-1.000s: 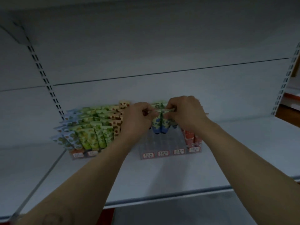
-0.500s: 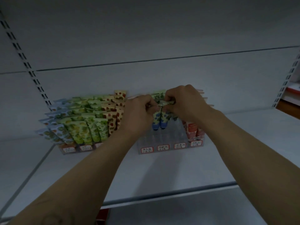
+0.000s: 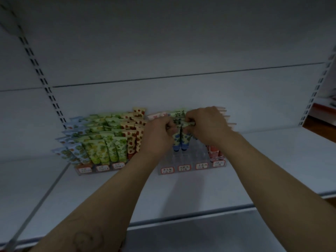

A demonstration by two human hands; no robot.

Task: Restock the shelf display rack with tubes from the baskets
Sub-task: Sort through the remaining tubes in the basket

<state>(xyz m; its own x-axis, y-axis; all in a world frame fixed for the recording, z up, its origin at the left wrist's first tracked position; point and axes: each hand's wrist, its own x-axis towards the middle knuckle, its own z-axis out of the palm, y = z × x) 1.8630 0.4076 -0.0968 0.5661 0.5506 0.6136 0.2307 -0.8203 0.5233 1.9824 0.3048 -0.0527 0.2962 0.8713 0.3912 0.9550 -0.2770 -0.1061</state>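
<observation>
Head view of a shelf carrying two clear racks. The left hand and the right hand meet over the right rack. Between them hang two tubes, side by side and touching, roughly upright with caps down. Each tube has a pale body printed with blue and green motifs, a flat crimped top and a blue cap.

The fingers of both hands are curled and pinch the crimped tops, the left hand on the left tube and the right hand on the right one. The caps sit at the middle columns of the right rack, behind its bare front sockets. Whether they are seated in sockets cannot be told.

Behind the hands, rows of green-printed tubes stand in the same rack, with pink tubes at its back left. Red tubes fill its right column. Labels with red borders line its front edge; their text is too blurred to read.

The left rack, just beside the left forearm, is full. It holds blue-white, green and strawberry-print tubes in stepped rows.
</observation>
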